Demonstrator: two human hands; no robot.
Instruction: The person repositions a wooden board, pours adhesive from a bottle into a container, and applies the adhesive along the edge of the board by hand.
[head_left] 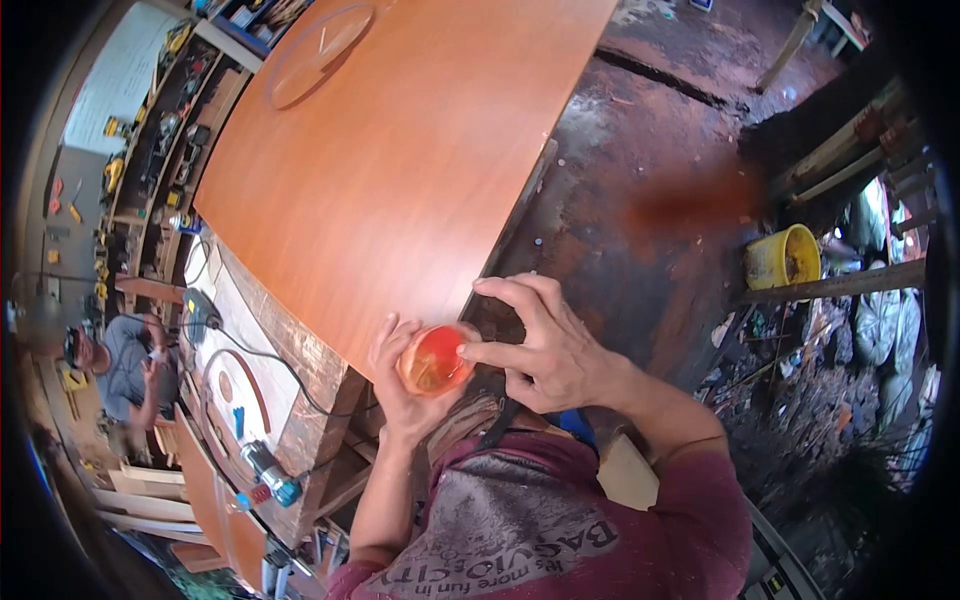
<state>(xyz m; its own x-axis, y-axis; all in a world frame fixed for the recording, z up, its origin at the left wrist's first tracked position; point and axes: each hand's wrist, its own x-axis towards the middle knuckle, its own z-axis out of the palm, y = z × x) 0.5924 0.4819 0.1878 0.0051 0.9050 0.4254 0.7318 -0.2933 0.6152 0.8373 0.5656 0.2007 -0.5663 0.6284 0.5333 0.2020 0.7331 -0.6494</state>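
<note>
A small round orange-red container point(436, 361) is in my left hand point(396, 385), whose fingers wrap round its left side and base. Its open top faces up toward the camera. My right hand point(540, 345) is at the container's right rim, one finger touching or very near it, the other fingers spread apart. Both hands are at the near corner of a large orange-brown wooden panel point(390, 170). A thin clear oval piece point(322, 55) lies at the panel's far left.
A power tool point(270, 475) and a cable lie on the workbench point(318, 385) at left. Another person point(125, 365) is beyond it, near tool shelves point(165, 150). A yellow bucket point(783, 257) stands at right. A reddish blur hangs over the floor.
</note>
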